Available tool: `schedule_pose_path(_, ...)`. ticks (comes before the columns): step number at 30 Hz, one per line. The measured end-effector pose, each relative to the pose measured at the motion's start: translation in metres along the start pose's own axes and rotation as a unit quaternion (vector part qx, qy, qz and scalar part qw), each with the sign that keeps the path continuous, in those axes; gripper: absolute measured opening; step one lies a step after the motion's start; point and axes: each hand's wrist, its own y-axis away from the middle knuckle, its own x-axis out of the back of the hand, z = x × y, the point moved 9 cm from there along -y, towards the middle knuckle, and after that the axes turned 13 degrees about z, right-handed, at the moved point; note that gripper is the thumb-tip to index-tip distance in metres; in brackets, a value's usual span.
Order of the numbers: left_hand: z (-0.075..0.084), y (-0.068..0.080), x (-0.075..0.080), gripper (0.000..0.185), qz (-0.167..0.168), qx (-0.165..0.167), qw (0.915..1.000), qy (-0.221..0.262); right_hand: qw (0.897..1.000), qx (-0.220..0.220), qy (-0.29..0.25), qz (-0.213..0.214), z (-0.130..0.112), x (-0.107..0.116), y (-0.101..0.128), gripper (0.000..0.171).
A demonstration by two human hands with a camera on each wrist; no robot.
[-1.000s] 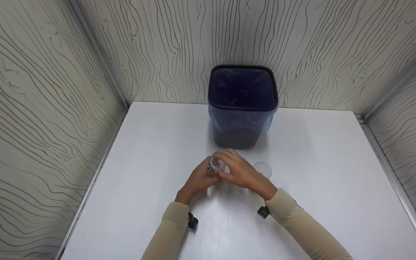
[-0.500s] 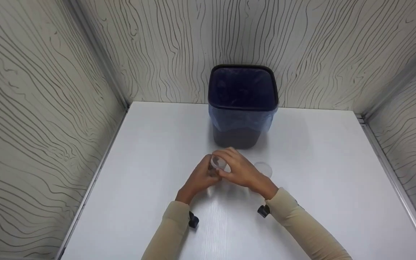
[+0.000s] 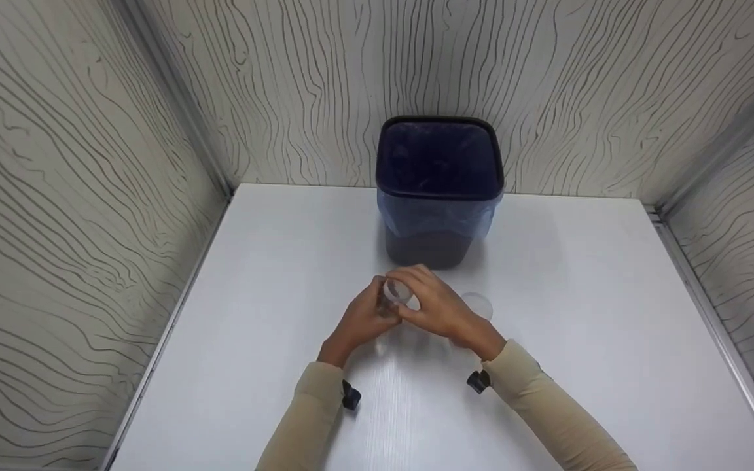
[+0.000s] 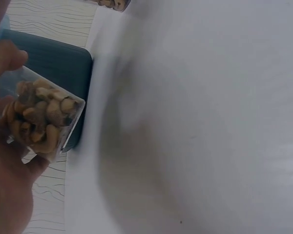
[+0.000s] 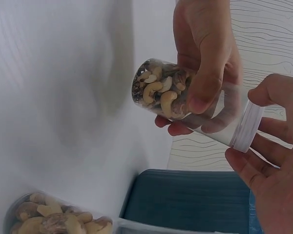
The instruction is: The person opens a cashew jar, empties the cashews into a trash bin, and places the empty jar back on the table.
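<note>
— What is the setting?
— A booth walled with pale wood-grain panels [image 3: 89, 163], and inside it a white table [image 3: 612, 314].

— And the biggest thing on the table?
— A dark bin [image 3: 439, 190] with a blue liner, standing at the back edge against the wall.

— Where are the hands?
— Both are raised just in front of the bin, over the middle of the table. The left hand [image 3: 362, 319] has its fingers and thumb curled round the body of a clear jar of mixed nuts [image 5: 185, 100], which lies tilted. The right hand [image 3: 436, 306] grips the jar's white cap [image 5: 245, 127] with curled fingers.

— Anything else nearby?
— A second clear jar of nuts [image 3: 477, 306] stands on the table just beside the right hand, on its right. The right wrist view shows its nuts at the bottom edge.
</note>
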Motion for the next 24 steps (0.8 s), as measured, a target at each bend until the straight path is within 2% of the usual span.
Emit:
schedule_pose_path(8,0.008,-0.004,0.003,0.058,0.012,-0.030,0.9992,-0.022,1.000,-0.009,-0.015,0.013,0.001,0.006,-0.001,0.054)
schedule_pose_path(24,0.013,-0.007,0.012,0.051,0.009,-0.044,0.9988,-0.020,0.999,-0.038,-0.015,0.000,0.005,0.006,-0.001,0.056)
